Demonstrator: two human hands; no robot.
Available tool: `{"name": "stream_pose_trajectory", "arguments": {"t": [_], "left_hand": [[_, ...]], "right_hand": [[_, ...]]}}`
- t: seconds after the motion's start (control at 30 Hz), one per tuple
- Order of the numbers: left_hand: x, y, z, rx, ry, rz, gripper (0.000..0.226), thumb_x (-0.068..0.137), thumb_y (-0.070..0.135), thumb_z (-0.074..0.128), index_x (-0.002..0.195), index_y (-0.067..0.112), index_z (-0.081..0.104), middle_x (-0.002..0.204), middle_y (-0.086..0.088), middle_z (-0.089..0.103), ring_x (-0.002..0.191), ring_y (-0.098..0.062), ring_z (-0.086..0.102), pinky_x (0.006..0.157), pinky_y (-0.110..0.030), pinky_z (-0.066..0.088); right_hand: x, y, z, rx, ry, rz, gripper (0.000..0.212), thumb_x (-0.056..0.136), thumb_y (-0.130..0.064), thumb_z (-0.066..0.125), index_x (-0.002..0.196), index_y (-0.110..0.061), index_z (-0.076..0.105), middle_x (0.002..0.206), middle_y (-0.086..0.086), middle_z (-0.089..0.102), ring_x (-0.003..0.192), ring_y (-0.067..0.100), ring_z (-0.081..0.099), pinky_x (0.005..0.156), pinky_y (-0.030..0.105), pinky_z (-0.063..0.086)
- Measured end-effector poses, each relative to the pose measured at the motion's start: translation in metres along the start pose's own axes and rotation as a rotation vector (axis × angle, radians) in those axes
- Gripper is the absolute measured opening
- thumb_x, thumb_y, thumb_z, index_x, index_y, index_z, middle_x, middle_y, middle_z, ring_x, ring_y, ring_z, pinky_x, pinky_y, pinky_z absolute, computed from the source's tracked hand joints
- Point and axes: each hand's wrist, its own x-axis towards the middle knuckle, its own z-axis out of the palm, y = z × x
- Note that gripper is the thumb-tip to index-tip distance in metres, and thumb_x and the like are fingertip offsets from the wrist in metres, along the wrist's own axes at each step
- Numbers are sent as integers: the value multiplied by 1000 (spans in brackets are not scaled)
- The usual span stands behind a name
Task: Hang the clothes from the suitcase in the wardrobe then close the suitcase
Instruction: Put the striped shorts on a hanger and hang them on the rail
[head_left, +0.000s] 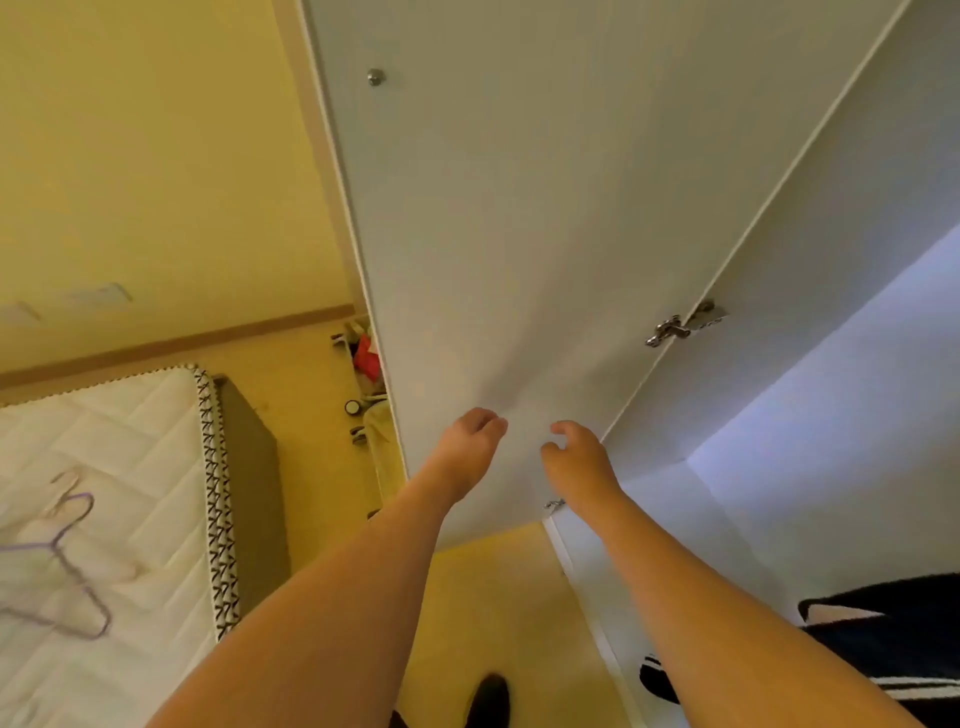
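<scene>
Both hands are reaching toward the open wardrobe door (519, 234): left hand (470, 441) and right hand (576, 452) both with loosely curled grip, holding nothing. Suitcase isn't in view; a dark striped garment (883, 644) is sitting at the wardrobe's lower right, and spare hangers (67, 566) are lying on the bed's (130, 415) left side. I'd be swinging the door fully clear first, then fetching a hanger.

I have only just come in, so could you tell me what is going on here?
A person reaches both bare hands, left hand and right hand, toward the open white wardrobe door, holding nothing. A black-and-white garment already hangs inside at the right. Purple wire hangers lie on the white quilted mattress.
</scene>
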Motion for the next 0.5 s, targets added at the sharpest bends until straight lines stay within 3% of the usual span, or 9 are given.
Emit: {"name": "stream_pose_trajectory", "arguments": {"t": [0.07, 0.13, 0.27, 0.4, 0.5], "left_hand": [[-9, -26, -29, -24, 49, -48, 31, 98, 34, 48, 121, 17, 59, 114, -3, 62, 104, -23, 57, 83, -33, 45], [-18, -53, -62, -66, 103, -100, 30, 97, 33, 49, 119, 17, 61, 115, -4, 63, 105, -23, 57, 90, -36, 47], [-28, -96, -134, -85, 189, -185, 30, 96, 36, 46, 114, 19, 63, 109, -2, 64, 101, -22, 58, 85, -37, 46], [-20, -119, -203, -116, 244, -203, 26, 98, 36, 44, 106, 18, 61, 89, 0, 59, 83, -19, 54, 71, -32, 41], [-6, -132, -255, -111, 278, -214, 28, 98, 38, 45, 108, 17, 61, 98, -5, 62, 88, -20, 56, 71, -30, 42]], "right_hand": [[1, -12, 36, -82, -115, -5, 43, 96, -16, 45, 139, -16, 46, 139, 7, 48, 98, 22, 59, 75, 30, 47], [0, -27, 75, -180, -246, -12, 43, 97, -18, 45, 139, -15, 46, 138, 8, 50, 104, 23, 57, 81, 28, 43], [-9, -63, 154, -296, -427, -32, 41, 95, -19, 44, 136, -14, 49, 137, 8, 51, 114, 25, 53, 88, 29, 42], [-8, -115, 215, -305, -493, -52, 42, 93, -17, 43, 134, -15, 49, 133, 5, 51, 109, 21, 50, 86, 30, 41], [5, -154, 256, -297, -493, -65, 42, 94, -18, 43, 136, -16, 48, 127, 3, 54, 97, 15, 52, 77, 29, 43]]}}
